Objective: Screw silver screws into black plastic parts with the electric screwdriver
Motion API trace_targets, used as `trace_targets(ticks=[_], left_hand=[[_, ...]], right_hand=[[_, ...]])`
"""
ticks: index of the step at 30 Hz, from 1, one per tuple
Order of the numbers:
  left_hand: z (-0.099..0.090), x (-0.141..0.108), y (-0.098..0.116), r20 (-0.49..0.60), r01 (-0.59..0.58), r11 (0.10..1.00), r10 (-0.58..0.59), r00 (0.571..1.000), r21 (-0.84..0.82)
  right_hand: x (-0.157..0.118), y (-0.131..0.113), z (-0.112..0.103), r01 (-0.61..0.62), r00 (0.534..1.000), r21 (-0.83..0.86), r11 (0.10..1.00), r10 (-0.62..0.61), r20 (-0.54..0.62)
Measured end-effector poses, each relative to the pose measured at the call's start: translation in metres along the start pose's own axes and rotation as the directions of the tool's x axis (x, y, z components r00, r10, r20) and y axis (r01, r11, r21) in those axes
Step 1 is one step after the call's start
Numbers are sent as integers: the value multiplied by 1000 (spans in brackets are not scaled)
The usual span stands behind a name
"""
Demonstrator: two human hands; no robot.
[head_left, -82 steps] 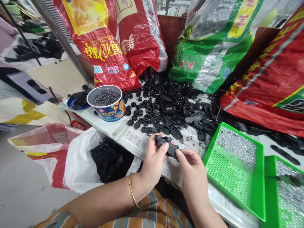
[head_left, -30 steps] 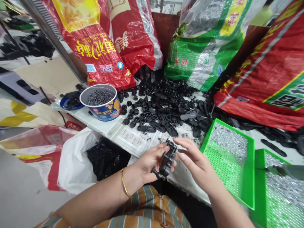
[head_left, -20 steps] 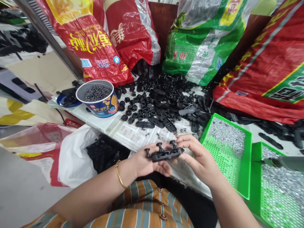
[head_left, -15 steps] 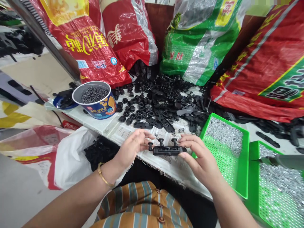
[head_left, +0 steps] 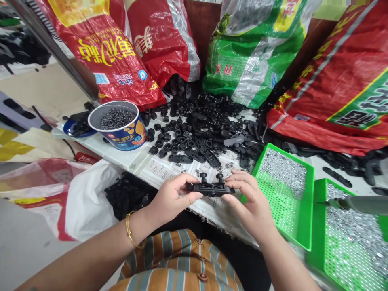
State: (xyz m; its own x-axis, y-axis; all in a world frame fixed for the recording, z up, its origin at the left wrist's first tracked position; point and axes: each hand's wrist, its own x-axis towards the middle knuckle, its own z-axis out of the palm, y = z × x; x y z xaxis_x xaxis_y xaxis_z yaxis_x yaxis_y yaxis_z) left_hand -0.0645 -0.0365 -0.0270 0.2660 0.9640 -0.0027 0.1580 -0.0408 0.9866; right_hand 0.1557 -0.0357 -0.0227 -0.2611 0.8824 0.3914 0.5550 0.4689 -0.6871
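Note:
Between both hands is a long black plastic part (head_left: 209,188) with two knobbed posts standing up from its top. My left hand (head_left: 172,194) pinches its left end, thumb in front and fingers behind. At the other end my right hand (head_left: 251,198) grips it between thumb and fingers. The part is held level above the table's front edge. Just beyond it lies a pile of loose black plastic parts (head_left: 209,149), with flat strips, ring-like nuts and small pegs among them.
A blue tub (head_left: 117,125) of small dark pieces stands at left. Two green perforated trays (head_left: 309,210) of small silvery pieces sit at right, a grey screwdriver-like tool (head_left: 360,204) above one. Red sacks (head_left: 121,72) and a green sack (head_left: 242,60) line the back.
My left hand has closed in on the part's left end, where its fingers were more open before; a knob visible there is now covered. The right hand keeps its grip.

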Motion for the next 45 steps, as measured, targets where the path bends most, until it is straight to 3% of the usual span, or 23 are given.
trace_targets(ticks=[4,8,12,18,23,29,35,41,45], left_hand=[[-1,1,13,2,-184,971,186,983,154],[-1,3,21,55,-101,993,97,994,63],[0,5,22,45,-186,969,181,982,160],[0,1,18,12,-122,987,121,993,108],[0,-2,13,51,30,994,-25,998,-103],[-5,-5,11,82,-250,957,240,967,148],[5,-8,7,22,-63,998,64,998,-23],[2,-4,10,23,-319,934,320,947,159],[0,-5,9,12,-297,945,298,954,134]], right_hand=[[0,1,1,-32,999,69,997,31,11],[-2,4,1,-83,996,146,986,76,53],[-8,7,5,-101,994,193,976,105,-9],[-8,2,10,-50,998,141,989,55,-35],[-6,-5,9,33,998,136,990,-25,-55],[-7,-9,8,34,999,119,992,-34,-5],[-11,-5,9,5,1000,138,990,-3,-15],[-11,2,7,-17,998,159,987,6,69],[-8,-1,6,-29,991,157,987,7,136]])
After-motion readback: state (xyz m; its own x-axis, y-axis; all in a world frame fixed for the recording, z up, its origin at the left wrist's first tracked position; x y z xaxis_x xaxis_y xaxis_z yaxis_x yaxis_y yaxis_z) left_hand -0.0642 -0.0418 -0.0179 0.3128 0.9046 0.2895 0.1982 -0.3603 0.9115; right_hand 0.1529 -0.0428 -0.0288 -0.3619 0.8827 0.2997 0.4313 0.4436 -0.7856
